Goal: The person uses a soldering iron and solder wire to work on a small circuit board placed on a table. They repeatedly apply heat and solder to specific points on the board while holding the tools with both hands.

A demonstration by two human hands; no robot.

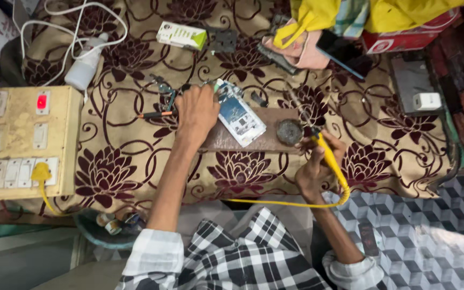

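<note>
An opened phone [239, 116] with its circuit board showing lies on a brown wooden board [267, 140] on a floral cloth. My left hand [196, 111] rests on the phone's left end, fingers curled over it. My right hand [318, 164] grips a yellow soldering iron [330, 159], its thin tip pointing up and left toward a small round tin [289, 131] on the board. The iron's yellow cord [275, 203] runs left along the table's front edge.
A yellowed switchboard [22, 140] with a lit red switch and a yellow plug stands at the left. White cables and a white bottle [84, 64] lie behind it. A small box [181, 35], tweezers, a dark phone [345, 53] and yellow cloth sit farther back.
</note>
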